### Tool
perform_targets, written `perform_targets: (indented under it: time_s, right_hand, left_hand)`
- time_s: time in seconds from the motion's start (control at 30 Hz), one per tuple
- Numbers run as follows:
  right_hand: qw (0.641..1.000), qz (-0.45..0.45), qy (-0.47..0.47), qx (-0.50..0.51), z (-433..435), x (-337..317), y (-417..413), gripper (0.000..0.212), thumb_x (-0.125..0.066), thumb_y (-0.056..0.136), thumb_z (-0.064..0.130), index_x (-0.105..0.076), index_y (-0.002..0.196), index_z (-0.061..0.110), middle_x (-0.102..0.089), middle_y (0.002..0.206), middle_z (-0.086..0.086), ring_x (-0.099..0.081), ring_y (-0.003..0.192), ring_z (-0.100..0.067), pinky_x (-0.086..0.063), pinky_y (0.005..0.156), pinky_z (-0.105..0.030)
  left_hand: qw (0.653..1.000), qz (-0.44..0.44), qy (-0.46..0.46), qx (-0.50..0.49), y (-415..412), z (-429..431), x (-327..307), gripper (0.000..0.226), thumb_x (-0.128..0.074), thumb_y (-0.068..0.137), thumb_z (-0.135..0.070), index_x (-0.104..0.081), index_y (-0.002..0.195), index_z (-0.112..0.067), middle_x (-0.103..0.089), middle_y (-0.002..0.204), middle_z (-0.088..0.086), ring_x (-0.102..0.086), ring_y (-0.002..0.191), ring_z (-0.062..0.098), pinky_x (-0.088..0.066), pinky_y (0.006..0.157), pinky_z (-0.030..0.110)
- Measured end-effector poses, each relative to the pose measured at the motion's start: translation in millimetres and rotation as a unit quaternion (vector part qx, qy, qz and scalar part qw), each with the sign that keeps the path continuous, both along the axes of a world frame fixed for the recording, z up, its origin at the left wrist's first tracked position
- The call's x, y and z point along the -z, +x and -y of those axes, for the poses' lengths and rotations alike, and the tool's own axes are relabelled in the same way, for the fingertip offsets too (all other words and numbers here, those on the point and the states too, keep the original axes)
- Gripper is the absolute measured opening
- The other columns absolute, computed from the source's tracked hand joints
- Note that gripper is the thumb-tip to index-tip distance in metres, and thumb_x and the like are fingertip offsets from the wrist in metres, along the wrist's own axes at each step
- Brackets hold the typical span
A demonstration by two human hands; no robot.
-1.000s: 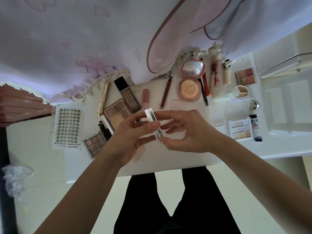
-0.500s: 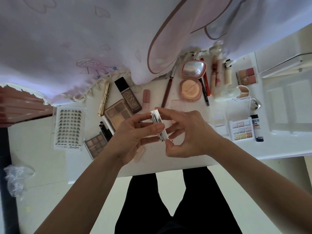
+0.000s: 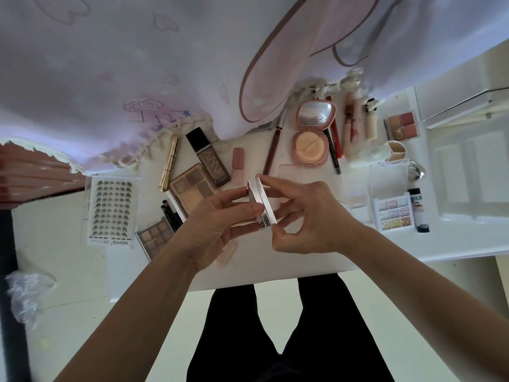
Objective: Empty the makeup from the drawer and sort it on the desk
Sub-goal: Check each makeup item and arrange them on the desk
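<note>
A slim silver compact case (image 3: 261, 203) stands on edge between both hands above the white desk (image 3: 275, 260). My left hand (image 3: 217, 219) grips it from the left, thumb across its near end. My right hand (image 3: 305, 216) pinches its far and near corners with fingertips. Makeup lies spread on the desk: a brown eyeshadow palette (image 3: 192, 190), a foundation bottle (image 3: 208, 157), a gold tube (image 3: 168, 161), a pink cushion compact (image 3: 312, 133) with its lid up, and a pastel palette (image 3: 393, 214) at right.
A lash sheet (image 3: 110, 212) lies at left, a small brown palette (image 3: 154, 238) beside dark pencils (image 3: 171, 216). Lip pencils (image 3: 333, 139), pink tubes (image 3: 351, 125) and a four-pan palette (image 3: 402, 125) sit at the back right. A printed cloth (image 3: 192, 64) hangs over the desk's back. My legs are below.
The silver case has closed further between my hands and turned more edge-on. My right fingers shifted from its side to its corners.
</note>
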State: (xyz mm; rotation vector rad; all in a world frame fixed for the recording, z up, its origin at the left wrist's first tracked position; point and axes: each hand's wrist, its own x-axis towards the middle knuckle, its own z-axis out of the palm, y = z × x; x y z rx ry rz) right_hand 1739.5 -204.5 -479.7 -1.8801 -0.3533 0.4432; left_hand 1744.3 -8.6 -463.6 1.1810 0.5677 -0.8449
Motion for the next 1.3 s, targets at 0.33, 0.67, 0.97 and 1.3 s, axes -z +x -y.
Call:
perform_targets:
  time_s: [0.33, 0.67, 0.97, 1.3]
  right_hand:
    - [0.995, 0.079, -0.044, -0.030, -2, 3, -2, 0.079, -0.065, 0.070, 0.031, -0.049, 0.146, 0.016, -0.072, 0.115, 0.006, -0.075, 0.079, -0.013, -0.060, 0.068, -0.021]
    - [0.992, 0.057, -0.089, -0.075, -2, -3, 2, 0.092, -0.058, 0.063, 0.044, -0.042, 0.150, 0.017, -0.066, 0.127, 0.003, -0.073, 0.077, -0.005, -0.058, 0.076, -0.021]
    - [0.977, 0.135, -0.139, -0.091, -4, 8, -6, 0.088, -0.056, 0.068, 0.045, -0.042, 0.148, 0.010, -0.073, 0.098, 0.004, -0.068, 0.071, -0.011, -0.055, 0.079, -0.030]
    - [0.994, 0.071, -0.058, -0.062, 1, 7, -2, 0.071, -0.082, 0.068, 0.039, -0.054, 0.130, 0.021, -0.057, 0.115, 0.009, -0.068, 0.073, -0.007, -0.058, 0.069, -0.023]
  left_hand:
    - [0.997, 0.046, 0.054, 0.007, -8, 13, 7, 0.035, -0.060, 0.072, -0.013, -0.071, 0.106, -0.013, -0.068, 0.076, -0.001, -0.069, 0.086, 0.027, -0.057, 0.077, 0.034]
    - [0.995, 0.043, 0.070, 0.057, -8, 12, 7, 0.022, -0.061, 0.070, -0.012, -0.071, 0.089, -0.008, -0.066, 0.085, 0.016, -0.069, 0.094, 0.042, -0.059, 0.086, 0.048]
    - [0.994, 0.028, 0.078, 0.068, -11, 17, 13, 0.046, -0.055, 0.071, -0.018, -0.057, 0.100, 0.017, -0.059, 0.099, 0.036, -0.065, 0.084, 0.031, -0.057, 0.070, 0.034]
    - [0.995, 0.021, 0.085, 0.042, -12, 11, 16, 0.022, -0.053, 0.078, -0.015, -0.073, 0.083, -0.006, -0.064, 0.078, 0.013, -0.059, 0.072, 0.025, -0.049, 0.066, 0.037]
